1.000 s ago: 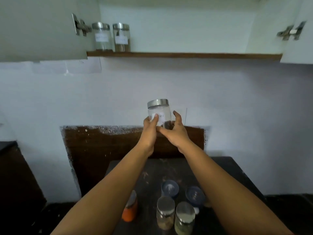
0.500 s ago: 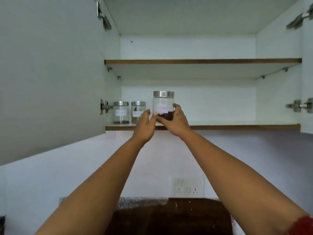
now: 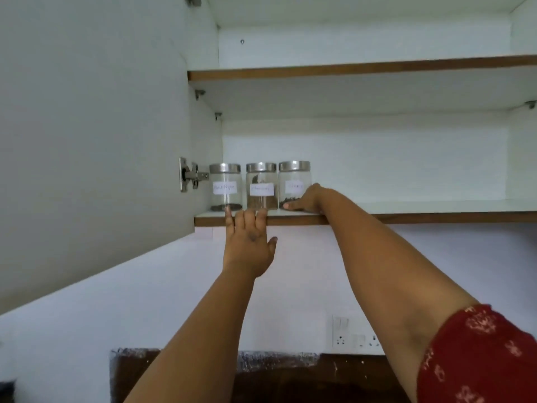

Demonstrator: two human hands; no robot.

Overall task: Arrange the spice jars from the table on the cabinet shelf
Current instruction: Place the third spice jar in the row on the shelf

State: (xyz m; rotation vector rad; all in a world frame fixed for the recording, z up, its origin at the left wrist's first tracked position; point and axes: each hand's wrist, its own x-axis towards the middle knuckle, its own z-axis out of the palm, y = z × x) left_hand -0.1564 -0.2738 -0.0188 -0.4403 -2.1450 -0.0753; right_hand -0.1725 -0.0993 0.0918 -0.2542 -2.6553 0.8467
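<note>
Right hand cups third clear steel-lidded glass jar at frame centre, aligning the row; left hand, fingers spread and empty, steadies the brown-edged white shelf.

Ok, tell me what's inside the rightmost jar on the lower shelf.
The rightmost jar holds a thin layer of dark spice at the bottom; the rest looks empty. The right hand covers its lower right side, and its label is illegible.

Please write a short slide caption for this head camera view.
Right hand steadies third spice jar on lower cabinet shelf; left hand open below.
</note>
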